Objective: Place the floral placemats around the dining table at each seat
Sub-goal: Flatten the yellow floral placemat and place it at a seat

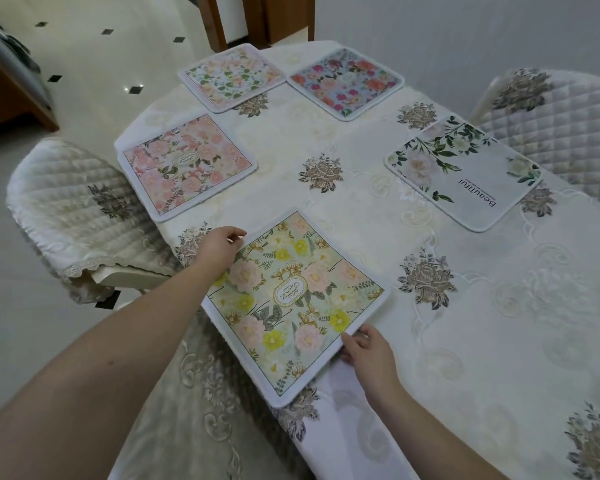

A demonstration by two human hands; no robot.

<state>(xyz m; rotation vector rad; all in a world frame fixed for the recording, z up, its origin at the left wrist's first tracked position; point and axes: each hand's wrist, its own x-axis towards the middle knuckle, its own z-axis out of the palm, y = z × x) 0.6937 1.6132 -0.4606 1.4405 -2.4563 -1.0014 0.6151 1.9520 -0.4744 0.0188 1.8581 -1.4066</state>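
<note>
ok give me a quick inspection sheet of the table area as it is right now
surface: dining table under a cream cloth with embroidered roses
job's things: five floral placemats out; yellow placemat at the near edge, overhanging it; pink placemat, pale pink placemat, red-flowered placemat and white placemat lie flat
clutter: nothing seen
grippers: left hand and right hand grip opposite corners of the yellow placemat
cables: nothing seen
surroundings: quilted chair at left, another chair at right, tiled floor
</note>
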